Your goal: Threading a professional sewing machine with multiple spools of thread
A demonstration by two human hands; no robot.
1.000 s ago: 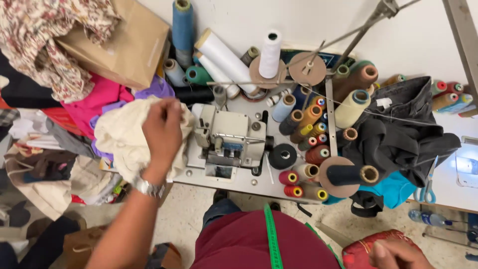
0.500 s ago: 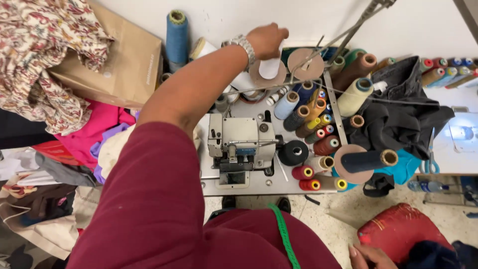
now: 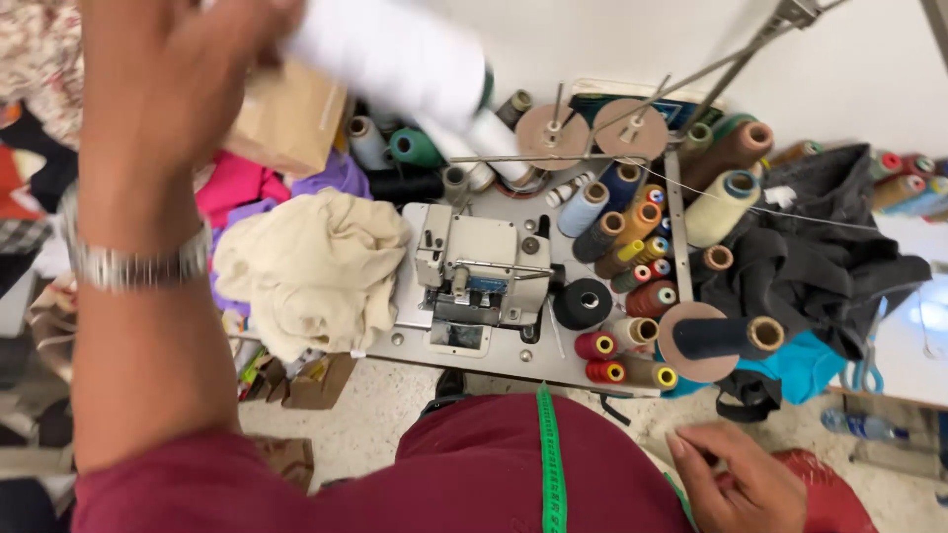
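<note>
- A large white thread cone [image 3: 395, 49], blurred, is held in the left hand [image 3: 168, 89], raised above the far left of the surface [image 3: 494, 360].
- It is judged light, stiff and smooth-wound; it is best gripped around its body.
- The right hand [image 3: 741, 484] is kept loosely open, empty, beside a red cushion [image 3: 839, 498] by the lap.

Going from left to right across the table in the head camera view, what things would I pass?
Left hand lifting a blurred white thread cone → cream cloth → sewing machine → black spool → cluster of coloured thread cones → dark garment.
</note>
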